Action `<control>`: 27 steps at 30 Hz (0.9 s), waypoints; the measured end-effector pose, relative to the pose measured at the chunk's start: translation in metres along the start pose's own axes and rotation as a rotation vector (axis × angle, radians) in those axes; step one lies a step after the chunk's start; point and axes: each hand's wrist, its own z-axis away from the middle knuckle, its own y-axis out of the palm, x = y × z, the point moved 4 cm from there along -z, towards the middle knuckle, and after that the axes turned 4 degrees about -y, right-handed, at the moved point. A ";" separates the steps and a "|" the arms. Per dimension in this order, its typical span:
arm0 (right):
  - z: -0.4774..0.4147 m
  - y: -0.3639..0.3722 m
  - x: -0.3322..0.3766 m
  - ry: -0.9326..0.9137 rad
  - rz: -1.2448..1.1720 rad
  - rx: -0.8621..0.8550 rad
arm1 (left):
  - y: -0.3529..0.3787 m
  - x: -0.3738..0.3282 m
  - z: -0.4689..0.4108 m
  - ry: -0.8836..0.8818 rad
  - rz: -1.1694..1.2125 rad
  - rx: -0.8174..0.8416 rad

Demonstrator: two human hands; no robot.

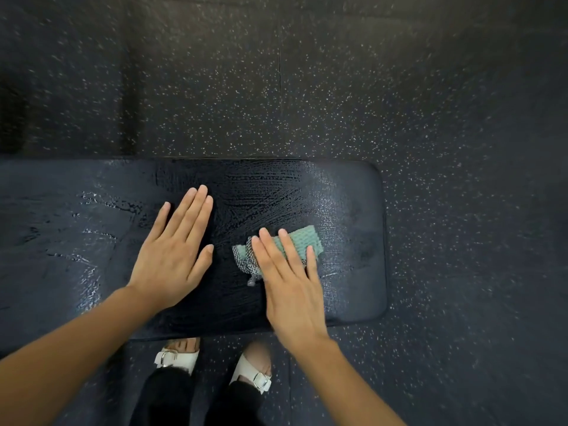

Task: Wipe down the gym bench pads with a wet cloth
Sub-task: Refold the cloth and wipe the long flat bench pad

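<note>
Looking straight down on a dark navy, vinyl-covered gym bench pad (353,210) that runs across the view from nine o'clock to a rounded end at three o'clock. Its middle gleams with wet, curved wipe streaks, and patches of water glint toward the nine o'clock side. A person's left hand (175,250) lies palm-down on the pad just left of centre, its fingers straight and close together, pointing to about one o'clock, the thumb spread out to the side; it holds nothing. The right hand (292,287) is also flat, its fingers straight and slightly apart, pressing down on a small teal-green ribbed cloth (304,241) with a grey-and-white knitted edge. The cloth sits bunched on the pad at about three o'clock from the left hand, near the pad's rounded end, and shows beyond the fingertips. Below the pad's near edge, at six o'clock, two white buckled sandals (176,358) stand on the black rubber floor (307,87), which is flecked with pale speckles, above dark trouser legs (166,398).
</note>
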 end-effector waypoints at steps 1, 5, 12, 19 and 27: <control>0.001 -0.003 -0.010 -0.020 0.004 0.019 | 0.000 -0.002 -0.002 -0.002 0.005 0.001; -0.007 -0.021 -0.060 0.084 -0.021 0.014 | 0.001 -0.011 -0.008 -0.010 0.024 0.001; -0.042 -0.046 -0.111 0.465 -0.087 -0.147 | 0.002 -0.022 -0.019 0.022 0.001 0.014; -0.076 -0.024 -0.031 0.496 -0.097 -0.228 | 0.002 -0.030 -0.030 0.067 0.012 0.026; -0.087 -0.029 -0.057 0.130 -0.028 -0.056 | 0.001 -0.030 -0.031 0.079 0.032 0.039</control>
